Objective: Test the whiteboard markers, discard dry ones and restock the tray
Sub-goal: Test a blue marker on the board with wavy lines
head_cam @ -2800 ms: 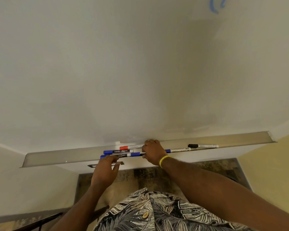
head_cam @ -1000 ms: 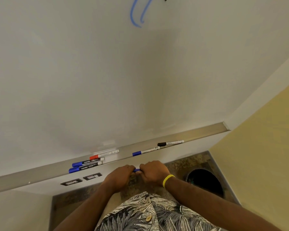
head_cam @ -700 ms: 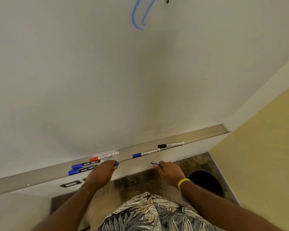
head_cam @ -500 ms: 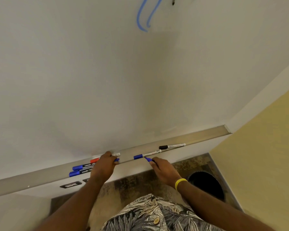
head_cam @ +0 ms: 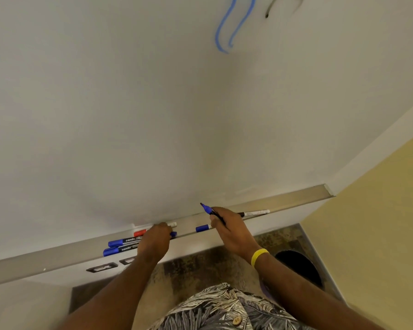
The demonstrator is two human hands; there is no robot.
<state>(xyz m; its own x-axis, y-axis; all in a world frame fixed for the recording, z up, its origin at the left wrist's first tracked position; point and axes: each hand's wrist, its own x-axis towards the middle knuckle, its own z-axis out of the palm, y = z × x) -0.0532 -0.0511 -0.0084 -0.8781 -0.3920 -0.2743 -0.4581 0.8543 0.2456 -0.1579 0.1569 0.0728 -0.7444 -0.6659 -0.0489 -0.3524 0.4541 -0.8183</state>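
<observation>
My right hand grips an uncapped blue marker, its tip raised toward the whiteboard just above the metal tray. At the tray's edge my left hand is closed around the blue cap. In the tray lie two blue markers, a red-capped marker, another blue-capped marker and a black-capped marker. Blue squiggles and a dark stroke mark the board near the top.
A dark round bin stands on the floor at the lower right, below the tray's end. A yellow wall closes in the right side. Two black plates sit on the wall under the tray.
My hands pulled the cap off the blue marker. The left hand carried the cap up to the tray; the right hand lifted the uncapped marker toward the board.
</observation>
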